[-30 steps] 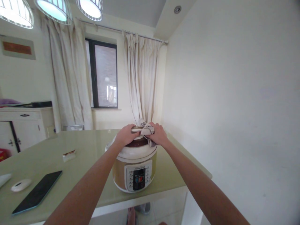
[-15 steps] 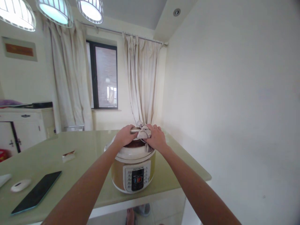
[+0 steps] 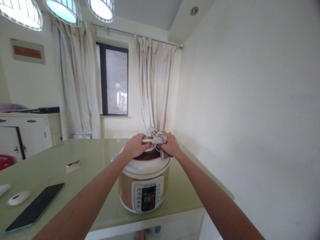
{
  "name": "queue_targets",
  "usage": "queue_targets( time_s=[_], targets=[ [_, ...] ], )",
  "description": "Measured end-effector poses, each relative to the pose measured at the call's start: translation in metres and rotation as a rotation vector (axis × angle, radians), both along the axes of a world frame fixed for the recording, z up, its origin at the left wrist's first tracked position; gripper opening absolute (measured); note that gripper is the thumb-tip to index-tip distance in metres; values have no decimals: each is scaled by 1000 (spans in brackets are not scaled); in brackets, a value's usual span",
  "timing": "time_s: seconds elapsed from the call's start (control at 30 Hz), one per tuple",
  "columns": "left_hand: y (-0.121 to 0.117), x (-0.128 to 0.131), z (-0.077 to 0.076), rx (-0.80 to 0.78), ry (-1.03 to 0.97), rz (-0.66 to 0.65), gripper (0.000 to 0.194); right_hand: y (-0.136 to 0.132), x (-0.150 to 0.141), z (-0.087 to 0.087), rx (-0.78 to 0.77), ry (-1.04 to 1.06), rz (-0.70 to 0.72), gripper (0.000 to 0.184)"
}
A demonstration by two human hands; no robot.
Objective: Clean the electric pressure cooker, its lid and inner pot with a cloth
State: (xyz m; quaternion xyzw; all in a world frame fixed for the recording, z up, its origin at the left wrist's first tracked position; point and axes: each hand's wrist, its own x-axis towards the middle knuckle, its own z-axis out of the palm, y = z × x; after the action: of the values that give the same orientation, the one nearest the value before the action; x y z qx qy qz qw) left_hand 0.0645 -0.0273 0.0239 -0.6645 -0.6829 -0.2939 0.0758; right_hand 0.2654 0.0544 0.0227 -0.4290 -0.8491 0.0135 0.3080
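An electric pressure cooker (image 3: 143, 196) with a white and brown lid stands upright near the table's front edge, its control panel facing me. My left hand (image 3: 135, 146) is closed around the left end of the lid handle (image 3: 147, 140). On the right, my right hand (image 3: 172, 144) grips a crumpled greyish cloth (image 3: 159, 137) against the handle's other end. Part of the cloth hangs over the lid behind my fingers. My fingertips on the far side of the handle are hidden.
The pale green tabletop (image 3: 92, 186) carries a dark tablet or phone (image 3: 36, 206), a white rounded object (image 3: 18, 198) and a small packet (image 3: 73, 166) on the left. A white wall (image 3: 250, 116) rises close to the right. Lamps (image 3: 101, 10) hang at upper left.
My right hand and the cloth have shifted slightly right along the handle, showing more of the brown lid top. My left hand stays on the handle. The whole view has shifted a little.
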Motion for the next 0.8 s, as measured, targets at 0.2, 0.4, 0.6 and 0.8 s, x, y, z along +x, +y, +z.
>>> queue_targets(
  time_s=[0.2,0.4,0.6,0.8],
  targets=[
    [1,-1,-1,31,26,-43,34,50,-13,-10,-54,246,216,30],
    [0,0,-3,52,2,-50,32,101,-34,-21,-221,349,194,38],
    [0,0,-5,30,-73,-39,40,111,-36,-25,-314,349,183,34],
    [-2,4,-5,8,-76,1,52,72,-22,-12,-106,221,135,39]
  ],
)
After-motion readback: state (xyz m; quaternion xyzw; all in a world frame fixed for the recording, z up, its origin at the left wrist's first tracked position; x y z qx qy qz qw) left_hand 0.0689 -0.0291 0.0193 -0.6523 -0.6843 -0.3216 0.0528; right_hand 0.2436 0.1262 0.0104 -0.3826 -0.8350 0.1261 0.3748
